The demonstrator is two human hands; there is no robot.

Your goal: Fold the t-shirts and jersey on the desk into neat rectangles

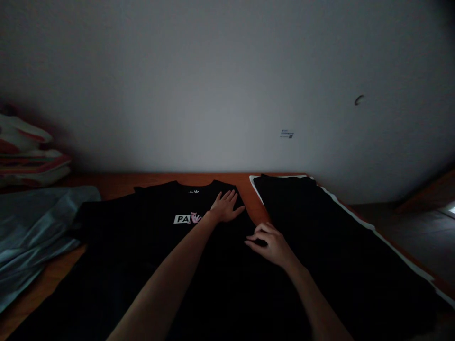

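Note:
A black T-shirt [149,237] with a "PA" label and a pink figure on its chest lies spread on the wooden surface [121,180], collar toward the wall. My left hand [226,207] rests flat on the shirt near its right shoulder, fingers spread. Lower and to the right, my right hand [267,241] is at the edge of the shirt's sleeve, its thumb and fingers curled close together. Whether fabric lies between those fingertips is too dark to tell.
Black garments with white edges [305,213] lie stacked at the right. Grey-blue cloth [39,227] lies at the left, with red and white folded bedding [31,156] behind it. A pale wall [199,94] rises at the back.

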